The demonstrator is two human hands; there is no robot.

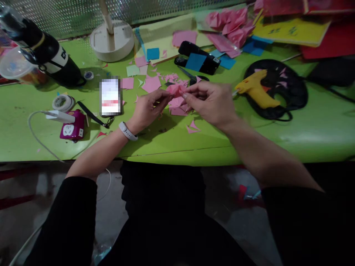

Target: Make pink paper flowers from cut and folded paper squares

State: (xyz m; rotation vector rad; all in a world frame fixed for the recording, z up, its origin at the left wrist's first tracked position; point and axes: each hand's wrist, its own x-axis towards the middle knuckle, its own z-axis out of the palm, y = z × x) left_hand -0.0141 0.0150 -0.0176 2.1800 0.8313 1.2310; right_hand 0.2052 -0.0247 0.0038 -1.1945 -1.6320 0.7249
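**Two hands pinch a small pink paper piece**

I see both hands up over the green tabletop (194,147). My left hand (148,111) and my right hand (212,103) meet in the middle. Between them is a small pink paper piece (176,90). The grip of each hand is closed on it, fingertips pinching it from both sides. The right hand looks a bit blurry. The paper piece sits just above a little heap of pink paper scraps (177,107) on the tabletop.

There is a white band (127,131) on the left wrist. A phone (110,96) lies flat just left of the left hand. Farther left are a purple plug box (72,127) and a roll of tape (63,102). A black bottle (52,55) lies on its side at the back left.

To the right of my right hand is a yellow glue gun (255,90), resting on a black mat (288,88). Behind the hands is a black stapler (198,58) with blue paper on it. More pink folded paper (233,24) is piled at the back.
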